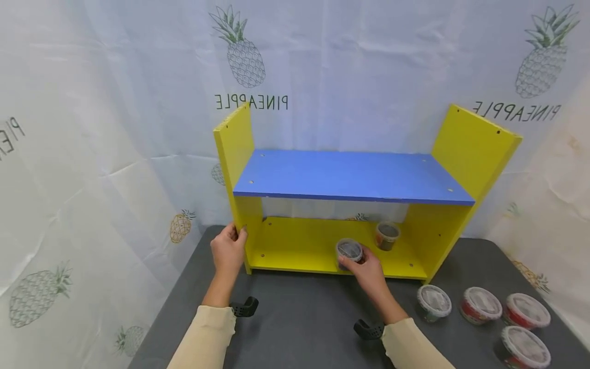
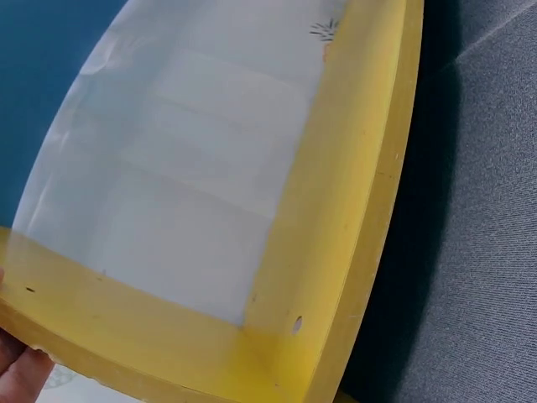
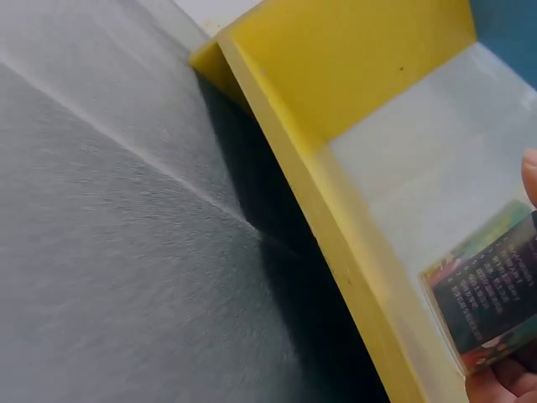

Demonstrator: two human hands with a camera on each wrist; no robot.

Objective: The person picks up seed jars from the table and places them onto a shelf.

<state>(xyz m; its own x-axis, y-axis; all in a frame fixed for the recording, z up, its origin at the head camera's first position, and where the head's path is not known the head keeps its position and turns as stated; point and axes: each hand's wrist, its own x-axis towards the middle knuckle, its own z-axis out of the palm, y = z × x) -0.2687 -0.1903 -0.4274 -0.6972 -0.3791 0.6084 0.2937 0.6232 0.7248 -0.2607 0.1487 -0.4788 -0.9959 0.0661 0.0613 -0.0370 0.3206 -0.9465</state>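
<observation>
At frame centre, the right hand (image 1: 369, 269) grips a jar (image 1: 349, 250) on the yellow shelf (image 1: 299, 246). The left hand (image 1: 229, 249) clasps its side panel. A careless release could tip the jar off the front edge.

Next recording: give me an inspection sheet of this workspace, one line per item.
Surface: dark grey table, felt-like.
Job's things: yellow shelf unit with a blue shelf; one lidded cup at the lower board's front edge, a second cup further back.
Clutter: four lidded cups on the table, right.
Grippers: left hand grips the unit's left side panel; right hand holds the front cup.
Cables: nothing seen.
Surroundings: white pineapple-print cloth behind and beside.
</observation>
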